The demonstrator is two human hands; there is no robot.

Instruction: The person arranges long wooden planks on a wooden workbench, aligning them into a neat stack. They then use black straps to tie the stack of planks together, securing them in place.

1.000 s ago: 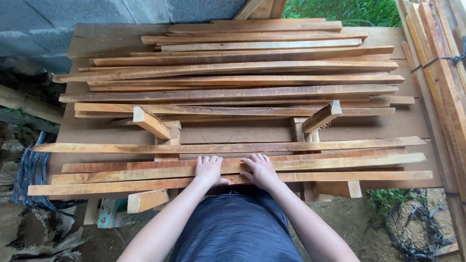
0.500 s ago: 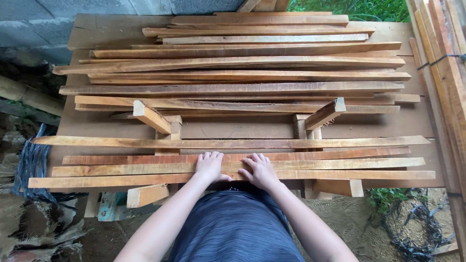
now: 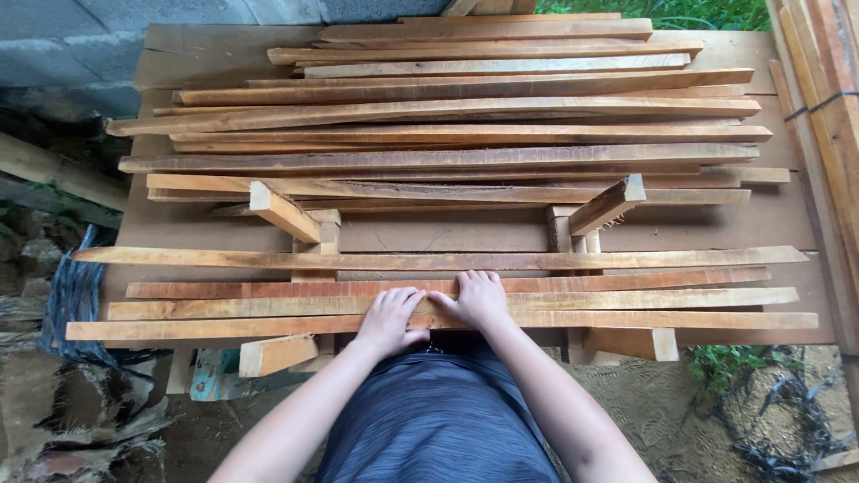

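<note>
Resting hands: left hand [image 3: 389, 319], right hand [image 3: 479, 300] flat on wood strips [image 3: 447, 304]

The long slats [image 3: 447, 319] under the left hand [image 3: 389, 319] and right hand [image 3: 479, 300] are bare, rough-sawn wood, matt orange-brown with streaky grain. The board [image 3: 429, 234] beneath is duller, flatter brown wood, and the wall [image 3: 134, 27] behind is coarse grey concrete block.
</note>
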